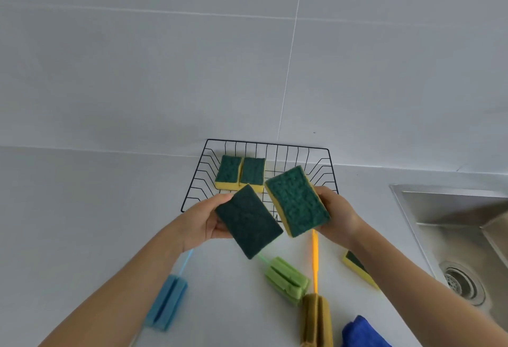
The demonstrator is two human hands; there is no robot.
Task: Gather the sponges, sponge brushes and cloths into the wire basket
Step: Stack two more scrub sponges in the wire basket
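Sponges fill both of a person's hands above a pale counter: the left hand (204, 218) grips a dark green scouring sponge (248, 221) by its edge, green face up, while the right hand (336, 213) clasps a second sponge (298, 201), tilted so its yellow side shows along the left edge. Both are held just in front of the black wire basket (198, 170), which sits against the tiled wall (165, 58) and already holds two green-and-yellow sponges (240, 172) lying side by side at its back left. Below the hands, on the counter (82, 209), lie three sponge brushes: a blue one (167, 301) at left, a green one (287, 279) in the middle and an orange-handled one (315, 316) with a mustard head just beside it. Another yellow-and-green sponge (358, 268) rests near the right forearm, partly hidden by it. A blue cloth (362, 333) is bunched at the bottom edge. A steel sink (453, 220) with its drain occupies the right side.
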